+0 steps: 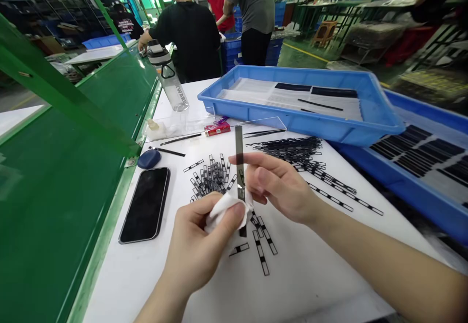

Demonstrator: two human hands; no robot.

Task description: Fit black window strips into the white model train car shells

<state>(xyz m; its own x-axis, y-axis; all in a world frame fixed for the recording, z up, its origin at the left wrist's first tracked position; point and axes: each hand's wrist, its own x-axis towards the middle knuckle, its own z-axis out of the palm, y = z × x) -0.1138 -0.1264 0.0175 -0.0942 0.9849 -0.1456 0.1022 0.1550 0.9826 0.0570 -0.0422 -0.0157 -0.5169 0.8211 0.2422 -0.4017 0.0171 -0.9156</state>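
Observation:
My right hand (278,186) pinches a thin grey strip (239,147) that stands upright over the white table (310,274). My left hand (199,245) grips a white cloth (224,208) wrapped round the strip's lower part. Under both hands lie several small black-and-clear strips (261,245). A heap of similar short pieces (210,177) lies just beyond the hands, and a longer pile (303,155) lies to the right.
A black phone (146,205) and a dark blue pouch (148,159) lie to the left beside the green bench wall (54,191). A clear water bottle (171,77), a red pack (217,128) and blue trays (303,118) (431,167) holding strips stand behind. Several people work beyond.

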